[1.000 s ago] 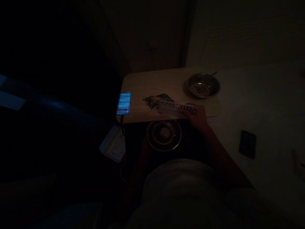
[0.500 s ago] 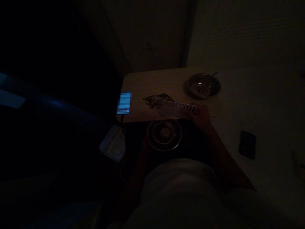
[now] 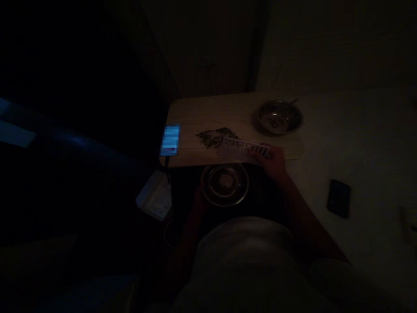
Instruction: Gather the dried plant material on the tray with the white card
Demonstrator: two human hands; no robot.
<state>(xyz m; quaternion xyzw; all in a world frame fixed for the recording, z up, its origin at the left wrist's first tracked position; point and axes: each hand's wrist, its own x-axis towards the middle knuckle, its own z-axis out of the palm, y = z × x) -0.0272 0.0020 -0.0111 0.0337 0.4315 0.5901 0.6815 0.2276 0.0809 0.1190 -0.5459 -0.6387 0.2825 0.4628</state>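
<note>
In the dim head view, my right hand (image 3: pixel 274 162) is closed round one end of a pale strip with a row of slots (image 3: pixel 243 144), whose exact kind I cannot make out. The strip's far end touches or overlaps the right side of a heap of dark, chopped-looking bits (image 3: pixel 213 138) on the wooden tabletop (image 3: pixel 192 114). Below the table's front edge, my left hand (image 3: pixel 200 194) grips the left rim of a round metal bowl (image 3: pixel 225 203). A small pale mound (image 3: pixel 226 180) lies in the middle of this bowl. Darkness hides most of the left fingers.
Toward the back right of the table stands a second metal bowl (image 3: pixel 279 118), a thin handle showing behind it. A lit, blurred screen (image 3: pixel 170 140) is at the left edge. On the pale surface to the right lies a dark phone (image 3: pixel 339 198). A white box (image 3: pixel 154 195) sits lower left.
The picture has become slightly darker. Both hands, the slotted strip and the held bowl stay in nearly the same places.
</note>
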